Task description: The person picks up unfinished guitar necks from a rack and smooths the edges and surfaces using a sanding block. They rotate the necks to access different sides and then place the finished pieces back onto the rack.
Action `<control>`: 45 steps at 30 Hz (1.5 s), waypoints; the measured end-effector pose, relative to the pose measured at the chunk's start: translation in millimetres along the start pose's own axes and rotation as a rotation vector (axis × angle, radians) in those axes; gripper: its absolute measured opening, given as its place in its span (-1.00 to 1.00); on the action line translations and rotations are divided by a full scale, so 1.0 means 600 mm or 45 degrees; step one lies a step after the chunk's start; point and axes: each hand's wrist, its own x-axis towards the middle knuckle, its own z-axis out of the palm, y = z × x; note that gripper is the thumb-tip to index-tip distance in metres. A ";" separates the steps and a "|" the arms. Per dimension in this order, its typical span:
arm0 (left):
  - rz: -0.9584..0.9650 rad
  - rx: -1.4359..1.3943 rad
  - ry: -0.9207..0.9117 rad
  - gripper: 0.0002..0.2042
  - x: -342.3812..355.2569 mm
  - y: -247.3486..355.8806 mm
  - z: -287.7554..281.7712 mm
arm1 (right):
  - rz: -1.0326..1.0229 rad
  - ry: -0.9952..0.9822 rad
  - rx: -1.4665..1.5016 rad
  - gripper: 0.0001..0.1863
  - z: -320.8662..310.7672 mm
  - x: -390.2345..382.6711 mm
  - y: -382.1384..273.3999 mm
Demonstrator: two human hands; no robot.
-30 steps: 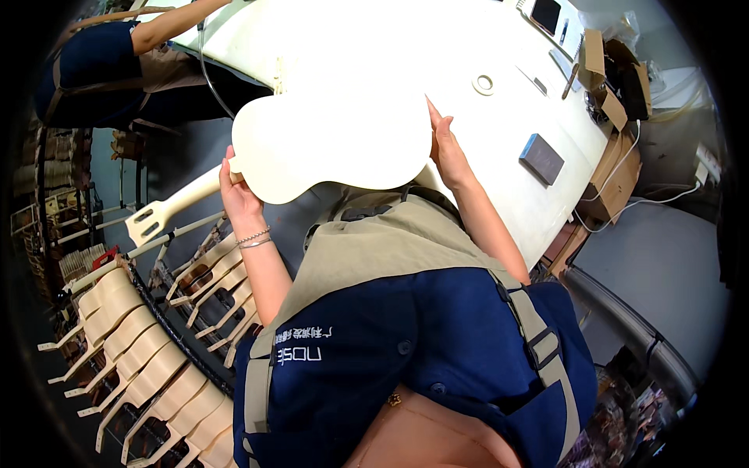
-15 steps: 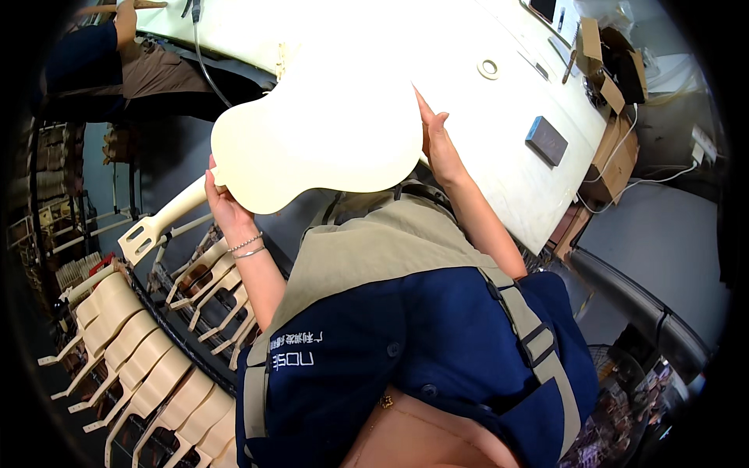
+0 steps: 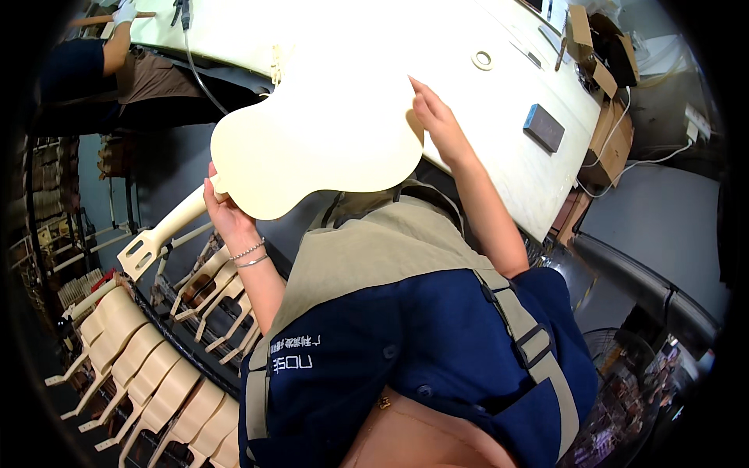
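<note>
A cream-coloured guitar (image 3: 312,160), small, unvarnished and stringless, lies back up across my lap and over the table's near edge. Its neck points to the lower left and ends in a slotted headstock. My left hand (image 3: 226,210) grips it where the neck meets the body, thumb up by the heel and the other fingers hidden underneath. At the opposite end of the body, my right hand (image 3: 441,129) has its fingers stretched out beside the rounded rim. Whether those fingertips touch the body is hard to tell in the glare.
A white table (image 3: 499,171) holds a tape roll (image 3: 483,60) and a dark sanding block (image 3: 544,128). Cardboard boxes (image 3: 612,140) stand at the right. Racked guitar bodies (image 3: 148,351) fill the lower left. A co-worker's gloved hand (image 3: 125,12) shows at the upper left.
My right hand has shifted slightly up and turned, its back now facing up more. The guitar and my left hand stay nearly in place. The co-worker's gloved hand has come into view.
</note>
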 end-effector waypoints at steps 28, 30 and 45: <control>-0.269 -0.021 -0.166 -0.56 0.007 -0.031 -0.037 | 0.039 -0.091 -0.379 -0.52 -0.005 0.086 -0.027; -0.270 -0.016 -0.168 -0.56 0.008 -0.033 -0.037 | 0.095 -0.032 -0.291 -0.55 -0.004 0.092 -0.024; -0.143 -0.016 -0.025 -0.56 -0.004 -0.046 0.013 | 0.220 -0.004 0.311 -0.20 -0.019 0.016 0.025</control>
